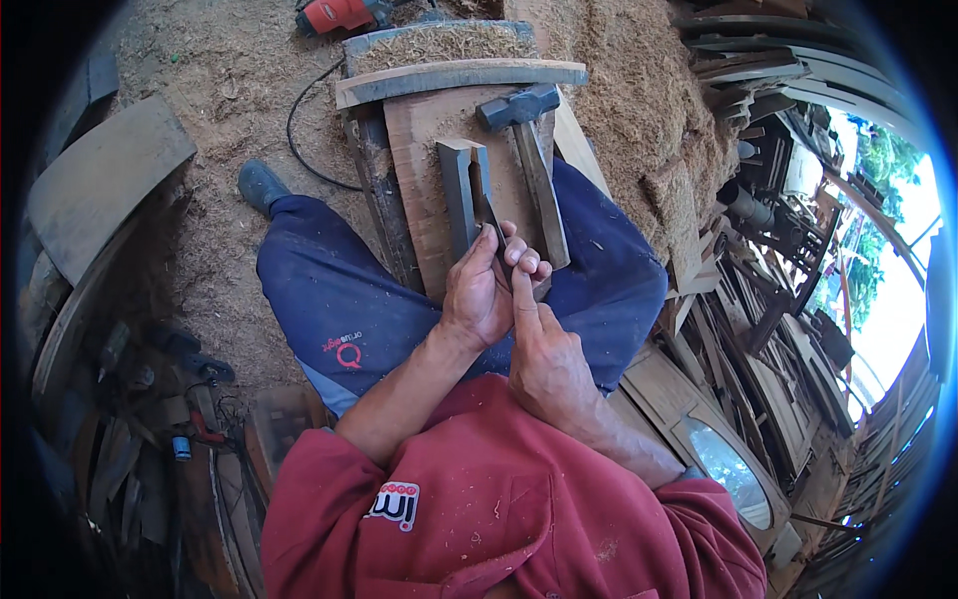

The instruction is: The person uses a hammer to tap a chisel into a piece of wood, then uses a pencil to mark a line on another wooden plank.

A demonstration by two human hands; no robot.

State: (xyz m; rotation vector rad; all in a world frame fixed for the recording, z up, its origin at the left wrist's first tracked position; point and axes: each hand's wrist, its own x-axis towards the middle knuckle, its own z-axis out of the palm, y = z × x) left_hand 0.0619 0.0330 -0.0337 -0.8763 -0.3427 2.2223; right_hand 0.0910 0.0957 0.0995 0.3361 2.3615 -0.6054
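Observation:
My left hand (479,296) is closed, thumb and fingers gripping a thin, dark, flat blade (493,218) that points away from me. Its lower part is hidden among the fingers. From the right, my right hand (547,361) reaches in with its index finger stretched up to the left fingertips; its other fingers curl partly out of sight. Just beyond my left hand, a slotted wooden block (456,195) rests on a broad board (419,170). A hammer (539,180) lies to its right, dark head at the far end and wooden handle toward me.
A curved wooden strip (459,77) crosses the board's far end. Beyond it are a red power tool (337,14) and a black cord (291,125). Sawdust (220,110) covers the ground. Curved panels (110,185) stand left; stacked timber (743,369) and an oval-glass wooden panel (728,469) lie right.

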